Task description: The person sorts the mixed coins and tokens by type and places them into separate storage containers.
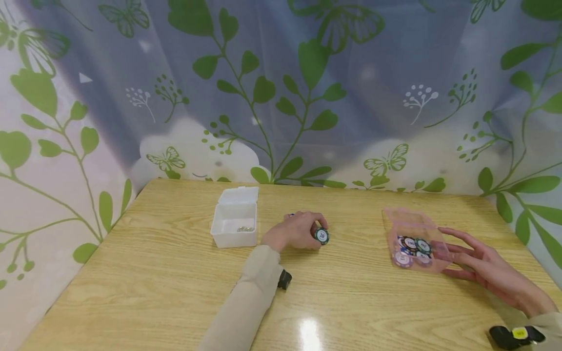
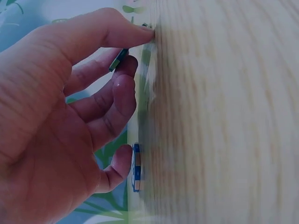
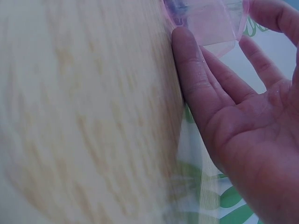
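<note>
My left hand (image 1: 295, 232) is low over the middle of the table, holding a green poker chip (image 1: 322, 236) on edge between thumb and fingers. The same chip (image 2: 119, 59) shows edge-on in the left wrist view. A blue poker chip (image 2: 136, 167) lies by the little finger there, mostly hidden behind the hand in the head view. To the right, my right hand (image 1: 487, 265) has its fingers extended and spread against the right side of a clear pink box (image 1: 439, 267). Inside that box lie several poker chips (image 1: 410, 243), black, green, blue and pale. Its lid stands open.
Left of my left hand sits a white box (image 1: 234, 239) with its lid (image 1: 239, 195) tipped back and a few gold-coloured pieces (image 1: 245, 228) inside. A leaf-patterned curtain (image 1: 281, 97) hangs along the back and sides of the wooden table (image 1: 145, 273).
</note>
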Available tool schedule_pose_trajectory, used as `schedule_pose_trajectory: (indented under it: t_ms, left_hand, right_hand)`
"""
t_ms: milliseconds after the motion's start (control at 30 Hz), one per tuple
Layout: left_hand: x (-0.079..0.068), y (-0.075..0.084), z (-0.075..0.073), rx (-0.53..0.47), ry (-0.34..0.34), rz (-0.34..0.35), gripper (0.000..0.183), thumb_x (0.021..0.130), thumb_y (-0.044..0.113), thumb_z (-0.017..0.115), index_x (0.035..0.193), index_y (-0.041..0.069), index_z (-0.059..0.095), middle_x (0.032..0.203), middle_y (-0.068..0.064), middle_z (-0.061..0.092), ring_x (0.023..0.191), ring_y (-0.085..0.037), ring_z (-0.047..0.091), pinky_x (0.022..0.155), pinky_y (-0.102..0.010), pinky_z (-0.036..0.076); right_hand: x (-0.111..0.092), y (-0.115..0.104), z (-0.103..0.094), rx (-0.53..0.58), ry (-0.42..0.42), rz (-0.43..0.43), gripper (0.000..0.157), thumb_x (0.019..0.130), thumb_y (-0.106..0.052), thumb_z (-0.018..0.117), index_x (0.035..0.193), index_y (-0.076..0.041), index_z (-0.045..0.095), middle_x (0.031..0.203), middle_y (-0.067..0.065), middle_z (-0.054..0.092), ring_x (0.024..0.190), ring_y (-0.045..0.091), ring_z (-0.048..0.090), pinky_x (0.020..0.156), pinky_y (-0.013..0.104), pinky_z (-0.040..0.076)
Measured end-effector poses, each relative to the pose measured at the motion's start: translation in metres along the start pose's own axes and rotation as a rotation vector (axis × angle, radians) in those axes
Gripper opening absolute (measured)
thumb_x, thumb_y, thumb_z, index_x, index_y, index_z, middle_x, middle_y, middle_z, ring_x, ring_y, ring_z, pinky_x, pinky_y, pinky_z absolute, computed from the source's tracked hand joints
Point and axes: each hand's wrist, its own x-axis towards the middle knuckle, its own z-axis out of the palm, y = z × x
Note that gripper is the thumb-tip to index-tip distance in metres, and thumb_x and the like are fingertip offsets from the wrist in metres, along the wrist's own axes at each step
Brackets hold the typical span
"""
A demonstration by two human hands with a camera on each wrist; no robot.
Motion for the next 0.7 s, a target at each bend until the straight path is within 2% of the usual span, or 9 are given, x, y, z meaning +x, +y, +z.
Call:
schedule_pose_trajectory:
  t_ms: [167, 367, 467, 700]
  left_hand:
    - [0.0012, -0.0022, 0.0007, -0.014, -0.004, 0.018, 0.035, 0.086, 0.023, 0.078, 0.117, 0.025, 0.063, 0.087, 0.009, 0.062, 0.084, -0.01, 0.055, 0.094, -0.039, 0.037]
    - [0.0024, -0.0041, 0.0013, -0.13, -0.001, 0.058, 0.037, 0.086, 0.017, 0.075, 0.119, 0.024, 0.06, 0.089, 0.003, 0.062, 0.075, -0.01, 0.056, 0.072, -0.024, 0.046]
    - [0.0023, -0.003, 0.0013, -0.178, 0.016, 0.078, 0.038, 0.086, 0.016, 0.075, 0.12, 0.025, 0.06, 0.092, 0.002, 0.063, 0.076, -0.01, 0.058, 0.072, -0.023, 0.047]
    - [0.0018, 0.0023, 0.0006, -0.203, 0.053, 0.105, 0.039, 0.087, 0.017, 0.076, 0.121, 0.024, 0.06, 0.098, 0.003, 0.062, 0.077, -0.008, 0.062, 0.074, -0.022, 0.049]
  right_hand:
    - [-0.0003, 0.0, -0.0002, 0.003, -0.001, 0.004, 0.057, 0.111, 0.0, 0.026, 0.156, -0.035, 0.033, 0.139, -0.018, 0.061, 0.122, 0.006, 0.066, 0.094, 0.03, 0.059]
    - [0.0, 0.0002, -0.0001, 0.006, -0.007, -0.007, 0.058, 0.111, 0.001, 0.026, 0.157, -0.034, 0.033, 0.141, -0.018, 0.061, 0.122, 0.007, 0.066, 0.094, 0.03, 0.059]
    - [-0.0001, 0.0001, -0.0001, 0.006, -0.003, -0.003, 0.058, 0.111, 0.001, 0.026, 0.157, -0.034, 0.033, 0.14, -0.018, 0.061, 0.122, 0.006, 0.066, 0.094, 0.03, 0.059]
    - [-0.0002, 0.0, -0.0002, -0.004, 0.002, 0.001, 0.058, 0.111, 0.001, 0.026, 0.157, -0.034, 0.032, 0.139, -0.018, 0.061, 0.121, 0.007, 0.066, 0.093, 0.03, 0.059]
